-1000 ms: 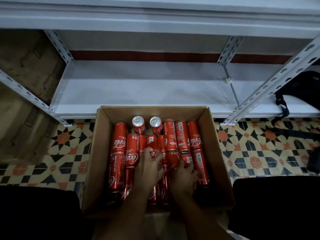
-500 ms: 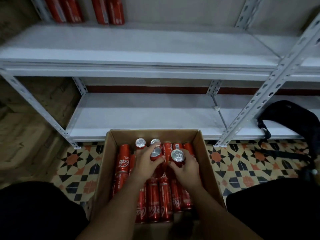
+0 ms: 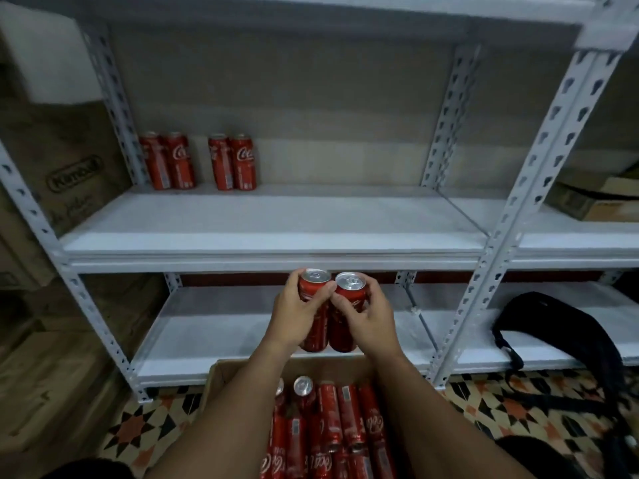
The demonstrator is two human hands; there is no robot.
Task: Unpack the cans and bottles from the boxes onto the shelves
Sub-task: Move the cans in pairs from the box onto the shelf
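White shelves (image 3: 276, 233), hands (image 3: 330, 314) gripping cans (image 3: 330, 305)

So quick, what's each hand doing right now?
Left hand: holding a red can, upright.
Right hand: holding another red can, upright beside the first.

Both forearms reach forward, left hand (image 3: 295, 314) and right hand (image 3: 368, 318) raised side by side, fingers curled.

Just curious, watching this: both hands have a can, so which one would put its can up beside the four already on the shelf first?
Probably the left hand. Its can is on the same side as the four cans on the shelf, which stand up and leftward. The right hand grips its can on the far side.
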